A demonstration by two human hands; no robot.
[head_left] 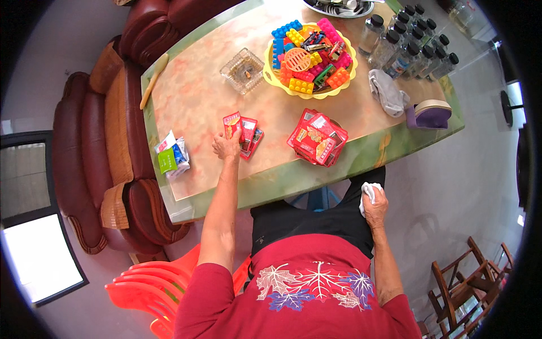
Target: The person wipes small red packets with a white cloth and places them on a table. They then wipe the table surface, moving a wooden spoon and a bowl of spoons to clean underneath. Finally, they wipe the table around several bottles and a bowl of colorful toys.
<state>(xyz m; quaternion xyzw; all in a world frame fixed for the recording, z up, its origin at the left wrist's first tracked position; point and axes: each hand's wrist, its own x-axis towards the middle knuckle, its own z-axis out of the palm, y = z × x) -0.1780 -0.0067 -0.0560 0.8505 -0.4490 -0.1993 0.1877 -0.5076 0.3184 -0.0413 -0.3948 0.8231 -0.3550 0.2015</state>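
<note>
My left hand [226, 146] reaches over the table and pinches the lower end of a small red packet [231, 123]. Under and beside that one lie a few more red packets [252, 139], one showing a dark patterned face. A loose pile of similar red packets [318, 138] sits to the right, near the table's front edge. Down beside my right thigh, my right hand [375, 210] is closed around a crumpled white cloth [367, 195].
On the table are a glass ashtray [244, 72], a yellow basket [271, 78] of toy bricks, several dark-capped bottles [388, 47], a grey cloth [388, 93], a purple box [431, 117] and small packets [167, 160]. Red plastic chairs [152, 288] stand behind my left arm.
</note>
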